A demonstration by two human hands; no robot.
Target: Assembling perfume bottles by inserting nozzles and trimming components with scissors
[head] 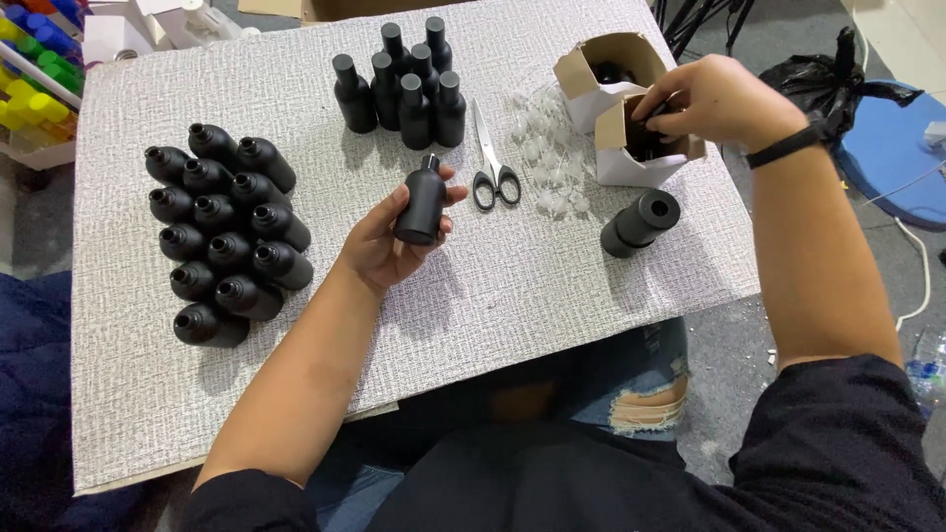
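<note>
The left hand (pixel 389 236) grasps an upright black bottle (pixel 424 200) above the grey board (pixel 493 296), beside the scissors (pixel 490 163); the right hand (pixel 714 99) reaches into a small white carton (pixel 631 148), fingers closed on a dark piece inside; open bottles (pixel 222 232) lie grouped at left.

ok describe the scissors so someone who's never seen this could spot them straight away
On the grey textured board, look just right of the standing cluster of capped black bottles. The scissors lie flat there, closed, blades pointing away, black handles toward the person: the only metal, flat thing among round black bottles.
</note>
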